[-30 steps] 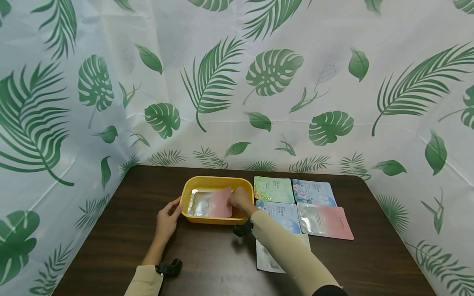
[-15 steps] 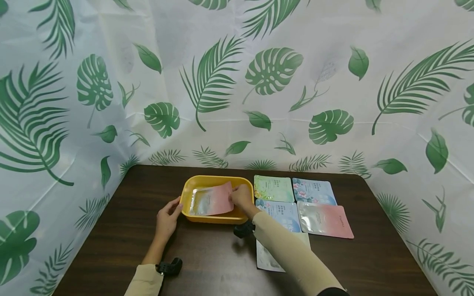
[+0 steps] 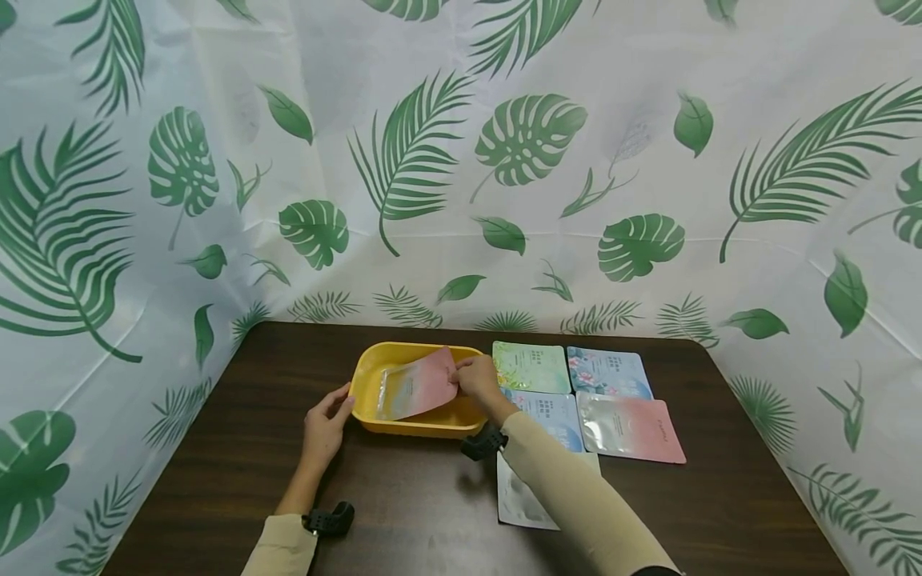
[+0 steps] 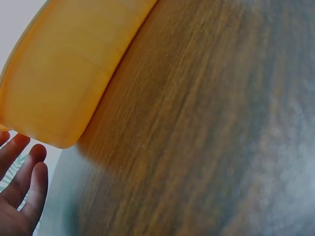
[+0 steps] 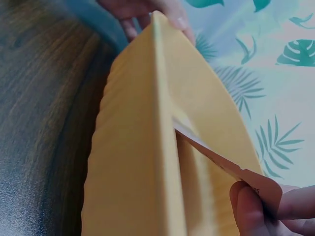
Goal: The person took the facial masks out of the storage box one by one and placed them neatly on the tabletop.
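A pink-and-silver face mask sachet (image 3: 425, 386) lies tilted inside the yellow plastic basin (image 3: 374, 416), its pink end raised. My right hand (image 3: 477, 378) pinches that end between thumb and fingers; in the right wrist view, the sachet's edge (image 5: 221, 160) slants up from the basin into the fingers (image 5: 248, 209). At the basin's left end, my left hand (image 3: 324, 422) touches the outer wall with relaxed fingers. The left wrist view shows several of its fingers (image 4: 37, 189) loosely bent beside the basin's end (image 4: 64, 83).
Right of the basin lie several flat sachets: a green one (image 3: 531, 368), two blue ones (image 3: 608, 372), another pink-and-silver one (image 3: 630, 428) and a pale silver one (image 3: 520, 500), partly under my right sleeve. The dark wooden table (image 3: 410, 504) meets a leaf-patterned cloth (image 3: 432, 264) behind.
My right hand has risen slightly and shifted right, drawing the pink sachet's end up so that it tilts more and slides rightward in the basin. My left hand has stayed in place.
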A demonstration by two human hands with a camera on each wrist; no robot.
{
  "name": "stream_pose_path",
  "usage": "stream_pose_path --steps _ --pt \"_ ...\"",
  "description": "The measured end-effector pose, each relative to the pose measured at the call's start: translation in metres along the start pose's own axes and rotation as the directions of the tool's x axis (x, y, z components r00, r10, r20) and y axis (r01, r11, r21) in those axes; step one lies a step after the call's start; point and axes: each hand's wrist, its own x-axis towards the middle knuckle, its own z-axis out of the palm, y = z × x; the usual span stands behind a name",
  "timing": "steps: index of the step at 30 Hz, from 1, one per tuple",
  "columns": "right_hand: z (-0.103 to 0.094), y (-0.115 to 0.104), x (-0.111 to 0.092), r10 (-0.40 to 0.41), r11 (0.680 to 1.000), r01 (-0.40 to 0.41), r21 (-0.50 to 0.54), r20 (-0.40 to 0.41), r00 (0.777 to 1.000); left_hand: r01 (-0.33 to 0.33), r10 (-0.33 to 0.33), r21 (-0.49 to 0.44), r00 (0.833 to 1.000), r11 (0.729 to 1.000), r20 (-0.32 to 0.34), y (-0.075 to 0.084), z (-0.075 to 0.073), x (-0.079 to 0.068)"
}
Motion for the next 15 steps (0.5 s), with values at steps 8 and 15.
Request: stream_pose_path --steps 8,15 --pt "-0.006 -0.006 -0.005 -0.006 0.999 0.005 0.038 0.020 1.000 0.000 0.000 0.023 1.000 1.000 -0.003 0.002 0.000 -0.002" --pt "-0.017 -0.011 -0.009 -0.006 0.996 0.001 0.094 0.051 0.999 0.023 -0.023 0.029 1.000 0.999 0.001 0.003 0.000 -0.003"
